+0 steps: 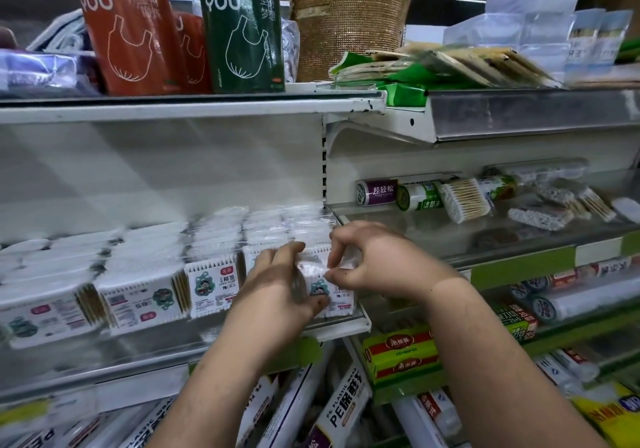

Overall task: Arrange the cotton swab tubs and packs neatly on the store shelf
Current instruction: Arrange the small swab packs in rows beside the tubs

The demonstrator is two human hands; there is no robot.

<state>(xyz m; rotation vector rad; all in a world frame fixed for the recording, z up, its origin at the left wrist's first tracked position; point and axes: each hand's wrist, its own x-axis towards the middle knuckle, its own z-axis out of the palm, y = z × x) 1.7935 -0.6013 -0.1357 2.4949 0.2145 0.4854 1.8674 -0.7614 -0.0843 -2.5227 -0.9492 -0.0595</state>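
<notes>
A row of flat cotton swab packs (145,295) in clear wrap stands along the white middle shelf (360,324), with more stacked behind. At the row's right end, both hands are on one cotton swab pack (320,288). My left hand (280,284) grips its left side with curled fingers. My right hand (374,264) pinches the clear plastic at its top between thumb and fingers. On the neighbouring shelf to the right lie loose swab bundles (464,201) and tubs (377,191).
Red and green bag rolls (242,38) stand on the top shelf. Green packs (433,66) lie piled at upper right. Plastic wrap boxes (343,409) and a red-green box (401,354) fill the lower shelves. A metal upright (324,170) divides the two shelf bays.
</notes>
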